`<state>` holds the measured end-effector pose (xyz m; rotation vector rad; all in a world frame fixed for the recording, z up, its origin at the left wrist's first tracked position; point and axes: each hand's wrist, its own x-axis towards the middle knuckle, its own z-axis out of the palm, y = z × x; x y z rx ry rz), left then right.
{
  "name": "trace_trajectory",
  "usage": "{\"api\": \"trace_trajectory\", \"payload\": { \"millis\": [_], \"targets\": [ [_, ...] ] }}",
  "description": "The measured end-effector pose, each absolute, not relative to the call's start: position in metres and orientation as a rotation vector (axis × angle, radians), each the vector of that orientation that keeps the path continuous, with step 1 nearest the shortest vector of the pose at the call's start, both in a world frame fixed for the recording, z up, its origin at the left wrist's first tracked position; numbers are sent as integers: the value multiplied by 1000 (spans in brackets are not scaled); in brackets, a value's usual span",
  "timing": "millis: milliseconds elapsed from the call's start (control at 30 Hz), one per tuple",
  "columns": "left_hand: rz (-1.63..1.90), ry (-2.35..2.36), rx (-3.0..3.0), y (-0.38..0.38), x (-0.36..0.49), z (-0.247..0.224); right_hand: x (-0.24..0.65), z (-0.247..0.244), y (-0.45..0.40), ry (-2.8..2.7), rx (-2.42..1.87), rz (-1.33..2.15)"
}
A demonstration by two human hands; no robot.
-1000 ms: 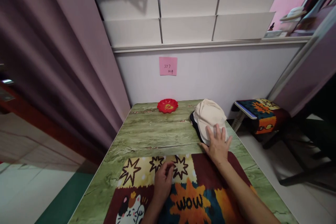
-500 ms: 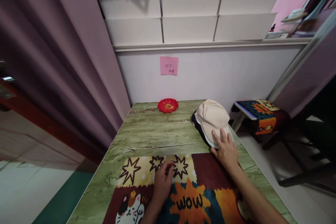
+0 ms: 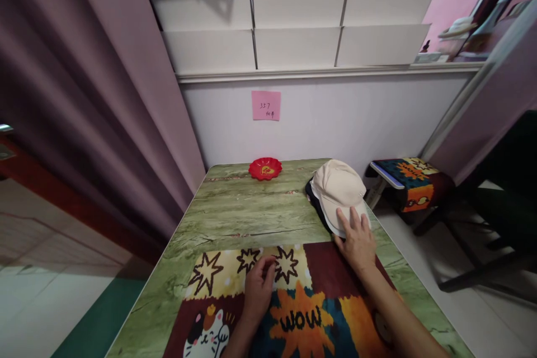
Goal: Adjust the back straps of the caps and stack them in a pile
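Observation:
My right hand lies with spread fingers on the brim of a beige baseball cap, its thumb by the brim's near edge. That cap sits on top of a stack. Beneath it show the edge of a white cap and a dark cap, mostly hidden. My left hand rests over the patterned mat, fingers loosely curled with a gap to the thumb, and nothing shows in it. Farther back on the wood-print table is a red scalloped dish with a gold design.
Behind the table is a white wall with a pink note below white panels. A purple curtain hangs at the left. To the right stand a low stool with a patterned cover and a dark chair.
The whole view has shifted a little, so things appear slightly farther left. Both hands and the caps keep their places on the table.

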<state>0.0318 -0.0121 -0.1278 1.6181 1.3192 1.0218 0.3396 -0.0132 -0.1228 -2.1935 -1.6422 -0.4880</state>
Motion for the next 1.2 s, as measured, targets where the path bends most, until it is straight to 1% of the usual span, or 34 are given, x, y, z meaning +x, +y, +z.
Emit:
{"api": "trace_trajectory", "payload": {
  "millis": [100, 200, 300, 400, 500, 600, 1000, 1100, 1200],
  "targets": [
    [1028, 1329, 1627, -13, 31, -126, 330, -118, -14, -1600, -2169, -537],
    [1036, 1334, 1621, -14, 31, -124, 315, -112, -13, -1696, -1969, -572],
    [1036, 1330, 1603, -14, 31, -124, 295, -114, -7, -1894, -1699, -481],
    [1031, 1325, 1590, -14, 32, -124, 275, -130, 0, -1995, -1542, -296],
    [1021, 1325, 1584, -14, 32, -123, 263, -149, 4, -2021, -1539, -74],
    [1015, 1333, 1575, -15, 32, -122, 262, -159, 5, -2022, -1554, 47],
    [1000, 1335, 1587, -12, 33, -128, 264, -160, 4, -1995, -1545, 109],
    [935, 1374, 1562, 0, 40, -122, 261, -154, 3, -1994, -1563, 160],
    [923, 1395, 1601, 18, 54, -94, 259, -123, 5, -1934, -1597, 146]
  ]
}}
